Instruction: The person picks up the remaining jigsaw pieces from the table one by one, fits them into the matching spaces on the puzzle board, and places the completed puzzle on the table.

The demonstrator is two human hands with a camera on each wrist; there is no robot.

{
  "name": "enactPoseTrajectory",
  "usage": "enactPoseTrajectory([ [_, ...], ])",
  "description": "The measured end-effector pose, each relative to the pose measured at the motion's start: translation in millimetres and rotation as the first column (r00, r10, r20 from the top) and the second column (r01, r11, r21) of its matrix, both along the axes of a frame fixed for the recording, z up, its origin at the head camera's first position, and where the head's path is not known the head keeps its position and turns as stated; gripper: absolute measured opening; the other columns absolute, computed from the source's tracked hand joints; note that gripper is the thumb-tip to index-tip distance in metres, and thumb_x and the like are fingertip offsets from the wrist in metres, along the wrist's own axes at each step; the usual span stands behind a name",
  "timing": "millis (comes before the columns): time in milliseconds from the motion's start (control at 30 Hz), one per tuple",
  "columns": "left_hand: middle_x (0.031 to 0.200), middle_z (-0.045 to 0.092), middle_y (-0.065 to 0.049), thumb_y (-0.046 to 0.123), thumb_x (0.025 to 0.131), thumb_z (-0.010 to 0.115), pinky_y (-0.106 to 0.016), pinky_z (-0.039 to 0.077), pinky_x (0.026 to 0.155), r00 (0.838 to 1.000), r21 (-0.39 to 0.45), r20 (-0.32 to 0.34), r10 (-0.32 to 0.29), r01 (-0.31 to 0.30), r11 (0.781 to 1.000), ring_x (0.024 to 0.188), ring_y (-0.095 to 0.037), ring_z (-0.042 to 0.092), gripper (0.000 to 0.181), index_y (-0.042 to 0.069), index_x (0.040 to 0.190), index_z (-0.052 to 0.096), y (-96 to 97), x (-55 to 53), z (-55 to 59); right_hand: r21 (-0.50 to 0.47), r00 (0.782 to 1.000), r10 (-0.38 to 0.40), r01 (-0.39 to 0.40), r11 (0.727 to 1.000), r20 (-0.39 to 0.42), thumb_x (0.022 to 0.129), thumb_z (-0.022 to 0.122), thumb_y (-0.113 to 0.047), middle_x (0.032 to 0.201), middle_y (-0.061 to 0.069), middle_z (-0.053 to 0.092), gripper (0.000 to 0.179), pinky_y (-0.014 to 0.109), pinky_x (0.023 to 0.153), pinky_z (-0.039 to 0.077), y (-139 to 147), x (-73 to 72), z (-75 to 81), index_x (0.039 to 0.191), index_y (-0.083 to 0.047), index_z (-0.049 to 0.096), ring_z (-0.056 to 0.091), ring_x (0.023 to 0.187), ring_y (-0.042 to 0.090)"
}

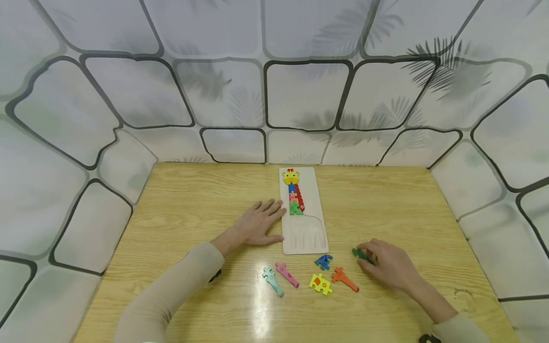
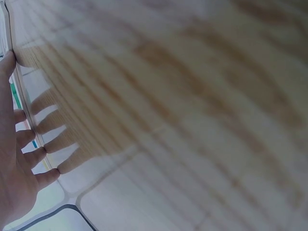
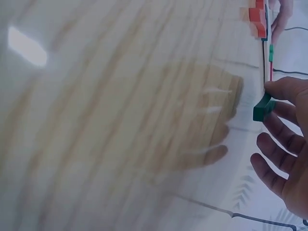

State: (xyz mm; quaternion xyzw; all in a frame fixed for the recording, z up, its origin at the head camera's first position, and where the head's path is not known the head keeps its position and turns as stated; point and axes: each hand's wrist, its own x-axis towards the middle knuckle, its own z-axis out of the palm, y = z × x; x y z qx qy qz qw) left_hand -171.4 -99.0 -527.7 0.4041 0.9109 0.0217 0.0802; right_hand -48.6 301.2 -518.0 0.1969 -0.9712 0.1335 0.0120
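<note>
A pale puzzle board (image 1: pixel 303 238) lies mid-table, with a giraffe's yellow head (image 1: pixel 290 178) and several coloured neck pieces (image 1: pixel 293 196) set in its upper part. Its lower recess shows bare wood. Spread fingers of my left hand (image 1: pixel 260 224) rest on the board's left edge; in the left wrist view this hand (image 2: pixel 19 159) holds nothing. To the right of the board, my right hand (image 1: pixel 388 262) pinches a dark green puzzle piece (image 1: pixel 363 256) between thumb and fingers. The right wrist view shows the green piece (image 3: pixel 263 108) at the fingertips, close over the table.
In front of the board lie loose puzzle pieces: a mint one (image 1: pixel 272 282), a pink one (image 1: pixel 287 275), a blue one (image 1: pixel 323 261), a yellow one (image 1: pixel 320 284) and an orange one (image 1: pixel 345 279). A stone-patterned backdrop (image 1: pixel 233 145) borders the wooden table (image 1: pixel 206 190).
</note>
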Motion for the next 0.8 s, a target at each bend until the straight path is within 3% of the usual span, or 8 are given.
enactPoseTrajectory([
  [233, 0.176, 0.026, -0.013, 0.072, 0.102, 0.045, -0.059, 0.031, 0.131, 1.0, -0.003, -0.007, -0.004, 0.004, 1.0, 0.163, -0.038, 0.028, 0.088, 0.016, 0.168, 0.03, 0.3, -0.3, 0.4, -0.031, 0.993, -0.112, 0.112, 0.993, 0.024, 0.089, 0.084, -0.028, 0.084, -0.008, 0.067, 0.032, 0.017, 0.052, 0.04, -7.5, -9.3, 3.6, 0.115, -0.012, 0.077, 0.052, 0.066, -0.002],
  [433, 0.176, 0.025, -0.013, 0.072, 0.102, 0.045, -0.058, 0.031, 0.131, 1.0, -0.009, -0.005, -0.006, 0.006, 1.0, 0.163, -0.038, 0.028, 0.089, 0.015, 0.168, 0.03, 0.3, -0.5, -0.1, -0.028, 0.988, -0.151, 0.152, 0.988, 0.025, 0.09, 0.082, -0.029, 0.086, -0.003, 0.07, 0.033, 0.02, 0.05, 0.041, -14.1, -16.3, 5.6, 0.116, -0.01, 0.077, 0.054, 0.065, 0.002],
  [800, 0.176, 0.025, -0.013, 0.073, 0.102, 0.044, -0.058, 0.031, 0.131, 1.0, -0.015, -0.015, -0.007, 0.007, 1.0, 0.163, -0.038, 0.028, 0.089, 0.015, 0.168, 0.029, 0.8, -0.2, 0.4, -0.005, 0.977, -0.188, 0.19, 0.982, 0.105, 0.093, 0.08, -0.028, 0.085, -0.001, 0.07, 0.033, 0.024, 0.048, 0.039, -17.9, -29.1, 5.5, 0.119, -0.008, 0.075, 0.05, 0.06, 0.005],
])
